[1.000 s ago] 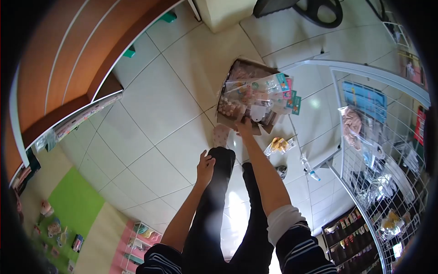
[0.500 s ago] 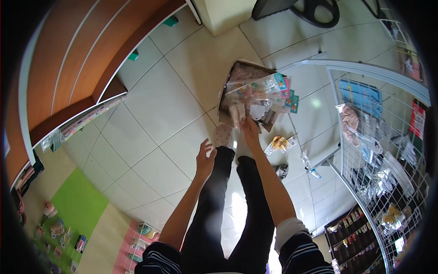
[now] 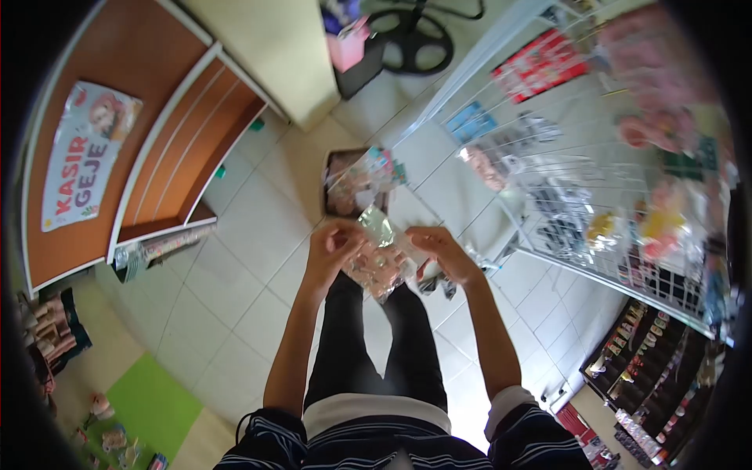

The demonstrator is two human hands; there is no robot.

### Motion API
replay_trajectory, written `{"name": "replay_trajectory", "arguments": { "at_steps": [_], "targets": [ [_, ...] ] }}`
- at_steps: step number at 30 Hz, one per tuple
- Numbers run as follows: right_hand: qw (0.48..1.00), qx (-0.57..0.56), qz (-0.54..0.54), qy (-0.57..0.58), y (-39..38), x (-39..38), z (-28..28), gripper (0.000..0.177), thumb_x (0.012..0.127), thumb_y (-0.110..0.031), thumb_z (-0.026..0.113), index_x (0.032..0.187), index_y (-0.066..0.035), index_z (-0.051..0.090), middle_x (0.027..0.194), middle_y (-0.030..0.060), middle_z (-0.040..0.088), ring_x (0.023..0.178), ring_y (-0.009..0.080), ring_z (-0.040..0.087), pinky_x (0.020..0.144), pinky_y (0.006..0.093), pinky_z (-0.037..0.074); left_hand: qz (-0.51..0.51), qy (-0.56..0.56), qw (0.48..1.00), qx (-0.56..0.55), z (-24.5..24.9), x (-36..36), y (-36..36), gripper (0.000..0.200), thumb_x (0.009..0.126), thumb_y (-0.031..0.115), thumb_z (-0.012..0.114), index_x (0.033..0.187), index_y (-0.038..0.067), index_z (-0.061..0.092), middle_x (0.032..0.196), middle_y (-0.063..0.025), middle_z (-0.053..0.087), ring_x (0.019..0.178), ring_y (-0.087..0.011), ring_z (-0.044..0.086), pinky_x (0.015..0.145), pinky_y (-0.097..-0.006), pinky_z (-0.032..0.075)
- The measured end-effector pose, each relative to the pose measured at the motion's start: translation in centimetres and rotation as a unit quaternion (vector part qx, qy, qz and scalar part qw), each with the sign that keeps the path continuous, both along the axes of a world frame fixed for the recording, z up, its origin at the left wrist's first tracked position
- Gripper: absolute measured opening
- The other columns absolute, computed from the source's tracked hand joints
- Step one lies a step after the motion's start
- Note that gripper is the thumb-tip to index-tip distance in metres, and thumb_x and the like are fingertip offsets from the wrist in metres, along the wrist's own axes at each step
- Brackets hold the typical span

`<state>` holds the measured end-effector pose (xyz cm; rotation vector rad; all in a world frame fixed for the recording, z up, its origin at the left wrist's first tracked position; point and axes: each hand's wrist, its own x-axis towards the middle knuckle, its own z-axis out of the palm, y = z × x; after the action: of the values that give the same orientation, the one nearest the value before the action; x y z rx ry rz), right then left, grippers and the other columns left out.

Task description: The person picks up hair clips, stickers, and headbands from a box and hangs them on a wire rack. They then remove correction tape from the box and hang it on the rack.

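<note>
A clear plastic packet (image 3: 377, 265) with pink contents is held up in front of my legs. Its upper part is shiny and see-through, and I cannot make out exactly what the pink items are. My left hand (image 3: 330, 249) pinches the packet's left side with curled fingers. On the opposite side, my right hand (image 3: 442, 254) grips the edge between thumb and fingers. Just beyond the packet, a cardboard box (image 3: 327, 188) on the floor holds more clear packets (image 3: 368, 172), some with teal and pink header cards.
A brown counter (image 3: 168, 47) with a "KASIR GEJE" sign (image 3: 90, 157) stands at left. To the right is a white wire rack (image 3: 501, 227) hung with packaged goods. A black wheeled base (image 3: 411, 43) is at the back; a dark display (image 3: 658, 376) stands lower right.
The pink packet has come up from the box area and is now between both hands. My left hand, empty before, has closed on it. The view has risen and turned.
</note>
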<state>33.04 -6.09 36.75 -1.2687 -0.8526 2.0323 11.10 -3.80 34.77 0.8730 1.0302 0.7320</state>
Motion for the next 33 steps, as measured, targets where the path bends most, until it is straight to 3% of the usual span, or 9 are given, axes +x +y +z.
{"name": "replay_trajectory", "arguments": {
  "at_steps": [2,5,7,13,18,22,26,29,33],
  "targets": [
    [0.997,0.069,-0.029,0.028,-2.3,1.9,3.0,0.048,0.088,-0.032,0.048,0.112,0.009,0.048,0.092,0.0144,0.06,0.08,0.0199,0.06,0.051,0.0343,0.053,0.028,0.018,0.997,0.065,4.3,1.7,-1.2,0.012,0.081,0.01,0.061,0.087,0.001,0.055,0.077,-0.0011,0.057,0.073,-0.0059,0.053,0.064,-0.0208,0.044],
    [0.987,0.137,-0.013,-0.088,-4.5,3.3,11.1,0.046,0.084,-0.025,0.054,0.114,0.009,0.048,0.097,0.0124,0.062,0.087,0.0205,0.06,0.078,0.0274,0.047,0.055,0.002,0.994,0.094,9.6,4.5,-3.6,0.012,0.081,0.011,0.06,0.081,0.004,0.051,0.075,-0.002,0.057,0.071,-0.0061,0.053,0.061,-0.021,0.044],
    [0.961,0.203,-0.162,-0.097,-6.9,2.6,11.5,0.027,0.083,-0.008,0.058,0.107,0.003,0.054,0.096,0.0067,0.062,0.085,0.0103,0.057,0.073,0.0249,0.047,0.065,-0.024,0.99,0.119,12.1,6.7,-4.9,0.012,0.081,0.009,0.059,0.083,0.005,0.048,0.076,-0.0033,0.056,0.071,-0.0072,0.054,0.06,-0.021,0.044],
    [0.886,0.21,-0.409,-0.055,-9.8,1.5,17.5,0.019,0.088,-0.009,0.05,0.102,0.004,0.053,0.087,0.0102,0.065,0.072,0.0109,0.06,0.061,0.0222,0.049,0.079,-0.085,0.959,0.26,18.4,11.7,-6.7,0.018,0.081,0.002,0.055,0.092,0.004,0.041,0.091,-0.0094,0.054,0.076,-0.012,0.057,0.061,-0.0205,0.046],
    [0.834,0.276,-0.471,-0.081,-8.4,2.3,20.7,0.02,0.088,-0.009,0.049,0.104,0.003,0.051,0.086,0.011,0.065,0.069,0.0092,0.059,0.057,0.0208,0.048,-0.039,-0.053,0.93,0.361,21.6,13.0,-3.7,0.014,0.083,0.001,0.052,0.097,-0.002,0.051,0.096,-0.0109,0.057,0.081,-0.012,0.057,0.068,-0.0215,0.046],
    [0.808,0.305,-0.482,-0.149,-7.0,3.1,23.8,0.026,0.087,-0.008,0.051,0.111,0.0,0.044,0.085,0.012,0.064,0.064,0.0079,0.057,0.053,0.0198,0.046,-0.077,-0.102,0.94,0.316,24.2,14.8,-1.5,0.024,0.084,0.005,0.053,0.105,-0.005,0.052,0.099,-0.0118,0.057,0.084,-0.0126,0.057,0.07,-0.0236,0.047],
    [0.738,0.367,-0.547,-0.144,-5.5,3.6,25.5,0.039,0.085,-0.003,0.052,0.121,-0.003,0.035,0.083,0.0118,0.063,0.064,0.0089,0.057,0.052,0.0209,0.045,-0.094,-0.15,0.917,0.358,26.2,16.8,0.1,0.026,0.084,0.003,0.052,0.11,-0.003,0.052,0.105,-0.0118,0.055,0.076,-0.011,0.057,0.067,-0.0228,0.049],
    [0.608,0.466,-0.608,-0.207,-4.9,4.6,27.8,0.046,0.084,0.004,0.048,0.126,-0.005,0.029,0.081,0.0119,0.058,0.07,0.0127,0.059,0.053,0.0214,0.046,-0.123,-0.165,0.895,0.396,28.3,18.9,1.3,0.029,0.084,0.002,0.052,0.113,-0.002,0.051,0.108,-0.0122,0.054,0.076,-0.0116,0.058,0.067,-0.0233,0.05],
    [0.559,0.466,-0.594,-0.341,-4.0,9.3,31.2,0.017,0.083,-0.001,0.053,0.098,0.0,0.058,0.078,0.0076,0.058,0.067,0.0103,0.059,0.053,0.0214,0.046,-0.107,-0.213,0.829,0.505,33.6,23.6,2.3,0.031,0.084,0.0,0.051,0.115,0.0,0.052,0.11,-0.0115,0.054,0.078,-0.0123,0.058,0.065,-0.0224,0.05]
  ]
}}
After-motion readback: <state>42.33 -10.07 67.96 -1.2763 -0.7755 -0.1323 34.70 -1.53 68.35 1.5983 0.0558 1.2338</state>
